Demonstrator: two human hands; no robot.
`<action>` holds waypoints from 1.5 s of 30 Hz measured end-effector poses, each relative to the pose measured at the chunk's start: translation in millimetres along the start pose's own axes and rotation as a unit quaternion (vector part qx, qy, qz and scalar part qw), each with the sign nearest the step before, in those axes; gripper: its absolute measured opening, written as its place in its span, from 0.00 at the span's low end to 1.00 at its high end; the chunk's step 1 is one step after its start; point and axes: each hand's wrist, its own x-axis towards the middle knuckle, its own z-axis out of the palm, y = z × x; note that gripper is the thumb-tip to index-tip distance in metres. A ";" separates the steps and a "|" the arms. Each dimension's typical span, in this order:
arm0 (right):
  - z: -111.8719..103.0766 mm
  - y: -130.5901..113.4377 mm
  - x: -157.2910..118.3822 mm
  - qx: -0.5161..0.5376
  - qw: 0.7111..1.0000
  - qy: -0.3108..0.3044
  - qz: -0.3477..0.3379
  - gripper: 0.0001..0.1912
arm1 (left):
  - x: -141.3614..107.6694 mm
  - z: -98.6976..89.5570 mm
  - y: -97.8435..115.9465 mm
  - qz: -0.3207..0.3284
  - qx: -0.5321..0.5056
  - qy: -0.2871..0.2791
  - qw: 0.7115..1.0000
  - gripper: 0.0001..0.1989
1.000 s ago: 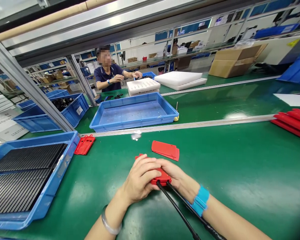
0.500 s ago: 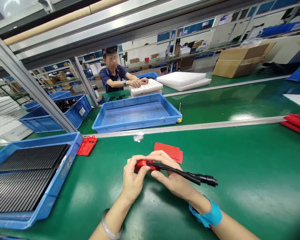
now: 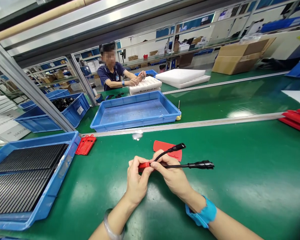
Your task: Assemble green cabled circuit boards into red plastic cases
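Observation:
Between my two hands, over the green workbench [image 3: 230, 193], is a small red plastic part [image 3: 144, 165], mostly covered by fingers. My left hand [image 3: 137, 178] is closed around it. Black cables [image 3: 175, 166] with round connectors run from beside the red part out to the right, one branch angled upward and another lying nearly level. My right hand [image 3: 173, 176] pinches the cables close to the red part, thumb on top. Just behind my right hand lies a flat red plastic panel [image 3: 165, 146], partly hidden by a connector and the fingers.
To the left stands a blue tray [image 3: 48, 200] of black slats, with a red slotted piece [image 3: 85, 145] beside it. Another blue tray [image 3: 135, 125] sits beyond the rail. Red panels [image 3: 297, 120] are stacked at right. Across the bench a person [image 3: 112, 71] handles white foam [image 3: 145, 86].
The cables, bundled together before, are now spread, with one connector raised above the other. My right fingers have closed in on the cables near the red part.

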 end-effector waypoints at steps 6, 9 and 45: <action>-6.7 -3.8 2.3 -0.093 0.992 -0.078 -0.023 0.15 | 5.2 -10.0 5.5 -0.010 -0.121 0.027 0.992 0.09; -8.4 -0.2 -2.3 -0.173 0.981 -0.052 -0.067 0.09 | 7.0 -11.8 6.2 -0.011 -0.159 0.024 0.987 0.09; -27.5 -11.5 15.2 -0.116 0.952 -0.240 0.149 0.21 | 27.4 -43.4 -10.1 0.050 -0.090 -0.049 0.994 0.51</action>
